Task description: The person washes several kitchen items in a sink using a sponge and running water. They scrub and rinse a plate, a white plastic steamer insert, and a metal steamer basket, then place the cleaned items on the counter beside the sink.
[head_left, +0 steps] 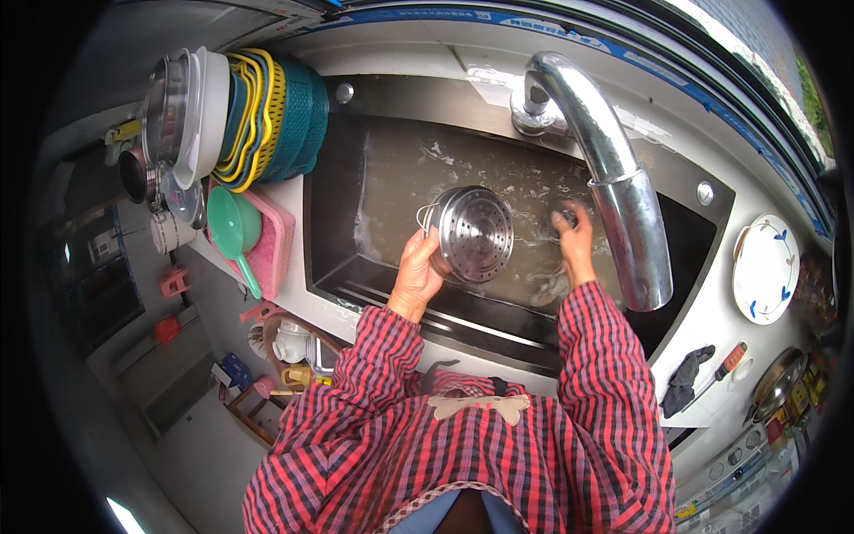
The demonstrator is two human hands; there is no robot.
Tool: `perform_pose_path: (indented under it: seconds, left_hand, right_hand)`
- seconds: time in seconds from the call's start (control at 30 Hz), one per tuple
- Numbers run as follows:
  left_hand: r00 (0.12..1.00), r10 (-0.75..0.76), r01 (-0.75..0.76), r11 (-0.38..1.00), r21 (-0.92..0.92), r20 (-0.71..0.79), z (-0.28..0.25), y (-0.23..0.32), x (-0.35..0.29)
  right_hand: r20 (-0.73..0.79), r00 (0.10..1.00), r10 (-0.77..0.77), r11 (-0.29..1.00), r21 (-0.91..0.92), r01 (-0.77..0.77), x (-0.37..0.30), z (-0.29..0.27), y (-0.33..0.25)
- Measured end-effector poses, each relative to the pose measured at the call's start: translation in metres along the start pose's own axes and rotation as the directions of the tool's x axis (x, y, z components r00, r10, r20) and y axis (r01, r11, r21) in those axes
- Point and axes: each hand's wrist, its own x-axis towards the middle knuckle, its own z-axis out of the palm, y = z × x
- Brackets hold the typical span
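My left hand (416, 271) is closed on the edge of a round stainless-steel steamer insert (480, 236), near its wire handle. Its perforated face is tilted up and toward the right, above the murky water in the dark sink (338, 258). To the right, my right hand (576, 238) is over the water with its fingers curled. A small dark greyish thing shows at those fingertips, too unclear to name. A large chrome faucet (627, 214) arches over the sink just right of that hand.
Stacked colanders and basins (267, 116) stand left of the sink, beside a green ladle (234, 218) on a pink tray (280, 231). On the right counter are white plates (765, 271), a dark cloth (685, 378) and an orange-handled tool (733, 358). The sink's front rim lies below my forearms.
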Motion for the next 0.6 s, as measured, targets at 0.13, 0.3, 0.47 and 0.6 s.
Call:
perform_pose_path:
  seconds: [0.13, 0.3, 0.47, 0.6]
  left_hand:
    - [0.987, 0.080, -0.063, 0.990, 0.125, -0.140, 0.008, -0.011, 0.005]
    - [0.972, 0.096, -0.071, 0.990, 0.122, -0.214, 0.029, -0.016, -0.006]
    - [0.965, 0.123, -0.090, 0.985, 0.146, -0.233, 0.034, 0.000, 0.002]
    - [0.943, 0.087, -0.021, 0.979, 0.205, -0.322, 0.039, -0.008, 0.004]
  right_hand:
    - [0.143, 0.936, -0.320, 0.930, 0.234, 0.282, -0.079, 0.050, -0.100]
    - [-0.041, 0.940, -0.339, 0.939, -0.073, 0.336, -0.046, 0.073, -0.156]
    - [0.131, 0.871, -0.473, 0.881, 0.090, 0.464, -0.058, 0.082, -0.122]
    - [0.053, 0.993, -0.109, 0.992, -0.057, 0.112, -0.038, 0.084, -0.123]
